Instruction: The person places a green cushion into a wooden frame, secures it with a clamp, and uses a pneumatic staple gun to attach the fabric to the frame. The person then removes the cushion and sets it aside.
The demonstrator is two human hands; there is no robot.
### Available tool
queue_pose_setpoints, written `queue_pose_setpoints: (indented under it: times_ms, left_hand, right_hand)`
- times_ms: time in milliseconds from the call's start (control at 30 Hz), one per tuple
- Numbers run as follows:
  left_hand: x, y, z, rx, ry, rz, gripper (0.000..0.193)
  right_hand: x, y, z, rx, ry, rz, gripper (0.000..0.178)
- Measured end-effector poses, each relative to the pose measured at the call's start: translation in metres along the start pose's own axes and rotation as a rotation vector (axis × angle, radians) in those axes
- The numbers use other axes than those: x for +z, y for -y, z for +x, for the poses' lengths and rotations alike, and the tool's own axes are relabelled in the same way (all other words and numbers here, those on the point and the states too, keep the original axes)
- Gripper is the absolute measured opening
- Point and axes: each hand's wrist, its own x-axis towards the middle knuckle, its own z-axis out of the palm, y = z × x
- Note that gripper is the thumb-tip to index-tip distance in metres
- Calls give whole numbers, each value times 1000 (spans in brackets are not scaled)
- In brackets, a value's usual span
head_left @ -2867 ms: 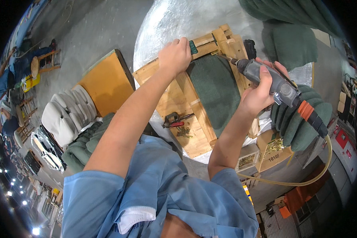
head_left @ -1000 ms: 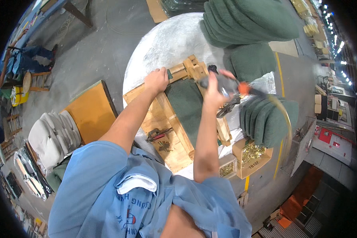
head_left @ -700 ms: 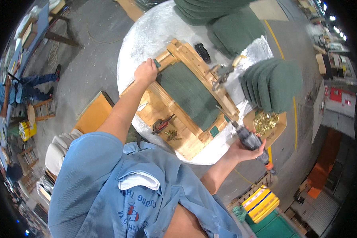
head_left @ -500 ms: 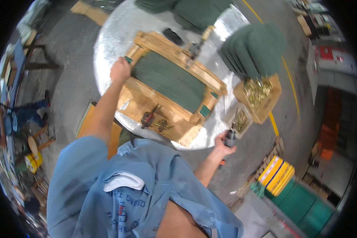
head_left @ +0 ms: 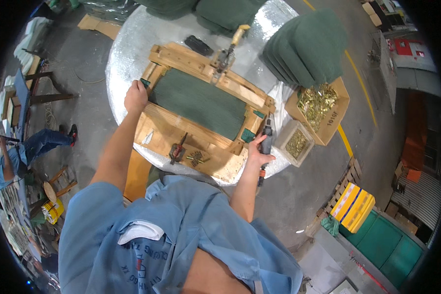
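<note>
A wooden jig [head_left: 186,117] lies on the round table, with a flat dark green panel [head_left: 198,104] set inside it. My left hand [head_left: 135,96] is closed on the jig's left end, beside a small green patch; its fingertips are partly hidden. In my right hand [head_left: 257,153] is a power screwdriver [head_left: 266,137], held upright in the view by the jig's right end, close to another green patch [head_left: 248,135]. A toggle clamp [head_left: 224,61] with a yellowish handle sits on the jig's far rail. On the near board lie a red-and-black tool [head_left: 177,151] and several brass-coloured fasteners [head_left: 196,158].
Right of the jig are a cardboard box [head_left: 332,110] of brass-coloured hardware and a clear tub [head_left: 295,143] of small fasteners. Stacked green panels [head_left: 306,49] stand behind them. A black object [head_left: 198,45] lies beyond the jig. Another person [head_left: 22,152] is at far left.
My right hand has brought the screwdriver up and left, from beside the tub to the jig's right end. My left hand stays at the jig's left end. The whole view has shifted slightly.
</note>
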Motion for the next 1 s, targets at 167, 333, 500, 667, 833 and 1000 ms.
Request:
queue_pose_setpoints:
  times_ms: [167, 333, 500, 667, 833, 1000]
  left_hand:
    - [7, -3, 3, 0, 93, -43, 43]
    - [-10, -12, -3, 10, 35, -94, 42]
    - [-12, -4, -15, -13, -40, -165, 40]
    - [-12, -11, -16, 0, -38, -181, 39]
    - [-12, -10, -17, -7, -88, -181, 37]
    - [-10, -10, -15, 37, -106, -181, 35]
  right_hand:
    - [-15, 46, 56, 268, 230, -39, 101]
    - [-15, 94, 97, 396, 63, -17, 58]
    - [5, 23, 23, -3, -87, -133, 72]
    - [19, 27, 28, -49, -67, -251, 67]
    - [32, -33, -8, -24, 260, -694, 43]
    - [82, -91, 60, -244, 1012, -1226, 33]
